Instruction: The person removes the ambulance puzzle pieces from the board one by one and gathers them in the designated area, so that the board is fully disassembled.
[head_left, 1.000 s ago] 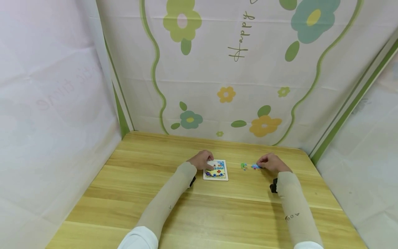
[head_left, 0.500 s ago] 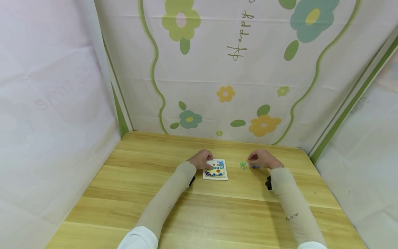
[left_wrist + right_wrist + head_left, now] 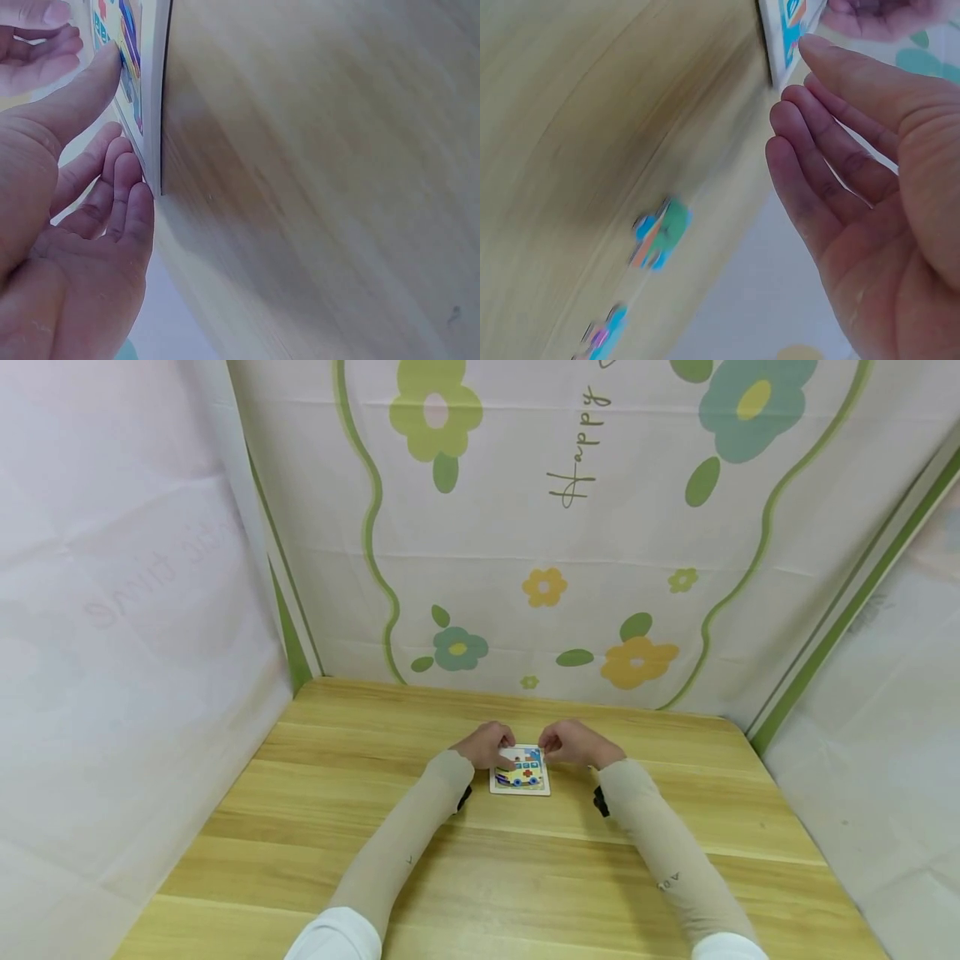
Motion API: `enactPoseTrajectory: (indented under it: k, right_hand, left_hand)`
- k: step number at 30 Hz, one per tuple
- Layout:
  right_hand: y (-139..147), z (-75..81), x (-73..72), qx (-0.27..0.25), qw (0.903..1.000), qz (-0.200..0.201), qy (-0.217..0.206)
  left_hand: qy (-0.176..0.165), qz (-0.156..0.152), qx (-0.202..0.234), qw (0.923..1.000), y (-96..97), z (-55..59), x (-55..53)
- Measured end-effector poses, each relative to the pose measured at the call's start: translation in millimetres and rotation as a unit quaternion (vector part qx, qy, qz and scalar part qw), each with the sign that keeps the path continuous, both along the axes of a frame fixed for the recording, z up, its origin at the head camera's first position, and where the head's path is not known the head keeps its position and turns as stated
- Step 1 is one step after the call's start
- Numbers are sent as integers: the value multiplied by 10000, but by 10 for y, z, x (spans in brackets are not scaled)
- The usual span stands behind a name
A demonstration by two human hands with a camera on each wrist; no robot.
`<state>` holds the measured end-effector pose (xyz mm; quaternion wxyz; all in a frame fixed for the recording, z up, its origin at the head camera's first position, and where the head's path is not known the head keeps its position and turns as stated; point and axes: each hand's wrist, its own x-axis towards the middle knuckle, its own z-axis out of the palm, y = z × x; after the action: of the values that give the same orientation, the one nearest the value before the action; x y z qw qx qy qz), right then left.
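A puzzle board (image 3: pixel 520 792) with a light rim is laid flat on the wooden worktop (image 3: pixel 465 885), toward its far side and between the two hands. A yellow ambulance (image 3: pixel 527 773) with a red cross and blue wheels is shown on its face. The board is held by the left hand (image 3: pixel 483 747): the thumb (image 3: pixel 88 88) is pressed on the picture, and the other fingers (image 3: pixel 137 214) are bent against the board's edge.

The right hand (image 3: pixel 577 744) is held at the far right corner of the board. Its thumb is placed at the board's face, while the other fingers (image 3: pixel 799 187) are loosely bent beside the corner; whether a small piece is pinched at the fingertips cannot be told.

Two loose pieces are seen on the worktop in the right wrist view, apart from each other and from the board: a green, orange and blue piece (image 3: pixel 662 234) and a blue and pink piece (image 3: pixel 605 334), which is cut off by the frame.

Both arms are covered by beige sleeves (image 3: pixel 405 839), and a black device (image 3: pixel 601 802) is worn under the right wrist. The worktop is backed by a white cloth (image 3: pixel 480 527) on which flowers, green wavy lines and the word "Happy" are printed
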<state>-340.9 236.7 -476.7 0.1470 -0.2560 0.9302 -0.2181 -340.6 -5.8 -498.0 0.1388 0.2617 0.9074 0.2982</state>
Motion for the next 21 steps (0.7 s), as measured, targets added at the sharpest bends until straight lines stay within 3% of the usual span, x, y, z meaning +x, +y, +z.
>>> enactPoseTrajectory:
  k: [8, 21]
  right_hand:
    - [-134, 1, -7, 171, 9998, -84, -58]
    - [-186, -3, -76, 419, 9985, -278, -209]
  left_hand:
    - [110, -82, 9, 9999, 5, 17, 11]
    - [7, -55, -72, 10000, 12, -1, -21]
